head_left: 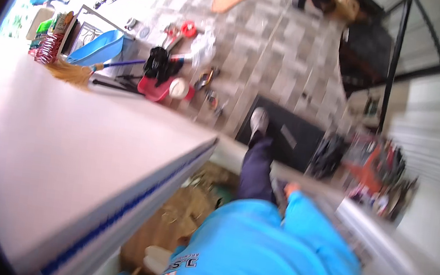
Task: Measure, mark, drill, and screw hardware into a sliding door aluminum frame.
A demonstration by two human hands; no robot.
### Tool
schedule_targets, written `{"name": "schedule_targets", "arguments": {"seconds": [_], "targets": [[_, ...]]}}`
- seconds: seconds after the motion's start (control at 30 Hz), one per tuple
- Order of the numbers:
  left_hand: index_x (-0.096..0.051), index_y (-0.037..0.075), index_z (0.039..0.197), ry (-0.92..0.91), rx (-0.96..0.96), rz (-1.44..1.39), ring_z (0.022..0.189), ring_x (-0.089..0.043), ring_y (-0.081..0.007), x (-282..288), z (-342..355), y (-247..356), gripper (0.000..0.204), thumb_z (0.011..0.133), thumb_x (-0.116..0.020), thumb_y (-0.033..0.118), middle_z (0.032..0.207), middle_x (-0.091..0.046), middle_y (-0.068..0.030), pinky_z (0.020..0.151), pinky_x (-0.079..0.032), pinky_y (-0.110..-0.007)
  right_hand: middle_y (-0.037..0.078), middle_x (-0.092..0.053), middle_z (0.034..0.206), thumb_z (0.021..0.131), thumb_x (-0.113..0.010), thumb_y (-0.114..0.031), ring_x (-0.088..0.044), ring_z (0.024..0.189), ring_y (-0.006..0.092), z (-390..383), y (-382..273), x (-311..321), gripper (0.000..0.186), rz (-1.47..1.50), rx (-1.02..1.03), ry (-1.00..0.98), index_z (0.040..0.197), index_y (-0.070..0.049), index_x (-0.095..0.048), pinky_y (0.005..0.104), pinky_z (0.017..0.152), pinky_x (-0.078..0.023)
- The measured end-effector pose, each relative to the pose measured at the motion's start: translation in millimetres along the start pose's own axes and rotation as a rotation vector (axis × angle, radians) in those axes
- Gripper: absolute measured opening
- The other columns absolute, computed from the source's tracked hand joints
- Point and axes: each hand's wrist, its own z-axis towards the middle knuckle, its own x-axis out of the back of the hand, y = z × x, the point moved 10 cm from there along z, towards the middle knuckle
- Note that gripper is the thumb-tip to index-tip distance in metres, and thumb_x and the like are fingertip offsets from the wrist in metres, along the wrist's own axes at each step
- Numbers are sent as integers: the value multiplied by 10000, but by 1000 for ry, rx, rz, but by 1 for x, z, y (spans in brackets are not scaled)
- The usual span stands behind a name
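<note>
My right hand (291, 189) shows small and blurred at the end of a blue sleeve (319, 226), close beside the pale door frame (328, 197). Whether its fingers grip anything does not show. My left hand is out of sight behind my blue-clad body. One dark-trousered leg (259, 170) reaches across the threshold, its light shoe (259, 120) on a black mat (291, 138). To my left stands a large white panel, perhaps a door (93, 144), with a blue strip along its edge.
A straw broom (68, 72), blue tub (99, 48), red container (154, 90), white-topped bucket (179, 88) and red ring-shaped roll (189, 29) lie beyond the panel. Dark bags (329, 154) and an orange bag or case (367, 166) sit right, below black stair rails (396, 66).
</note>
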Motion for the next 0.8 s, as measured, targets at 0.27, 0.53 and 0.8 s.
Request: {"name": "schedule_targets", "arguments": {"seconds": [0.27, 0.53, 0.8], "targets": [[-684, -13, 884, 80, 115, -264, 737, -635, -262, -18, 70, 213, 338, 839, -642, 319, 785, -675, -154, 681, -504, -377, 53, -628, 819, 865, -614, -185, -584, 582, 178, -13, -156, 174, 383, 398, -326, 33, 1237, -154, -528, 353, 476, -456], [-691, -4, 895, 45, 266, -336, 787, -646, -305, -52, 97, 259, 352, 839, -633, 339, 813, -676, -180, 720, -509, -407, 50, -624, 797, 846, -631, -183, -530, 510, 128, 108, -442, 244, 444, -9, 67, 68, 1257, -69, -511, 299, 408, -412], [-685, 16, 946, 3, 327, -183, 872, -642, -380, -49, 269, 359, 391, 840, -607, 384, 855, -670, -211, 779, -509, -457, 71, -642, 782, 817, -656, -193, -595, 661, 120, 158, -851, 113, 372, -613, 698, -69, 1155, -45, -611, 290, 600, -490]]}}
